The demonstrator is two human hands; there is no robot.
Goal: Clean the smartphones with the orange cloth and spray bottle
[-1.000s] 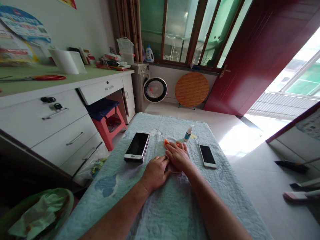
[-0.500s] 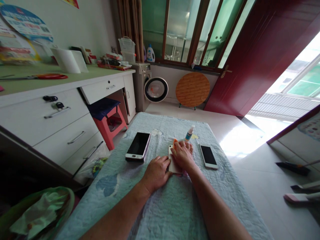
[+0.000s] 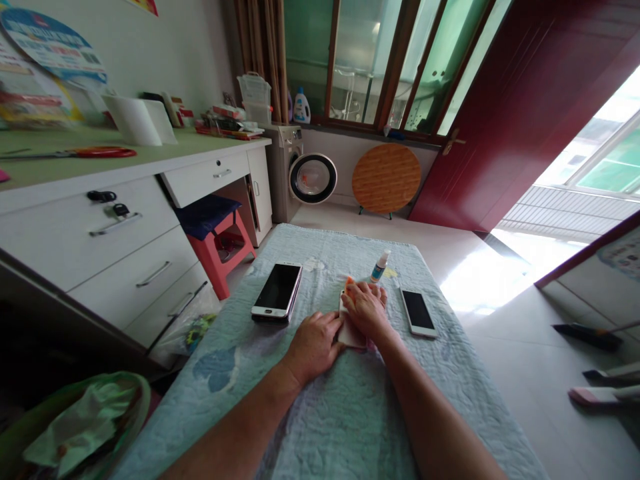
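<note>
A light-coloured phone (image 3: 352, 338) lies on the cloth-covered table, largely hidden beneath my right hand. My left hand (image 3: 314, 341) grips its left edge, fingers and thumb pressed against the side. Bunched under my right hand (image 3: 366, 311) is an orange and pink cloth (image 3: 349, 285), which the fingers press onto the phone's upper part. Just beyond that hand stands a small spray bottle (image 3: 380, 267) with a white cap. Another white phone (image 3: 418, 312) lies to the right, its dark screen up. On the left sits a stack of phones (image 3: 277, 291), a white-framed one on top.
A pale blue quilted cloth (image 3: 320, 427) covers the table. To the left are white drawers (image 3: 150, 273), a red stool (image 3: 216, 263) and a bin (image 3: 135, 400) with crumpled paper. Further back are an open washing machine door (image 3: 313, 179) and a round folded table (image 3: 386, 179).
My right hand has shifted slightly to the left with the cloth, covering more of the phone's upper end. My left hand stays at the phone's edge.
</note>
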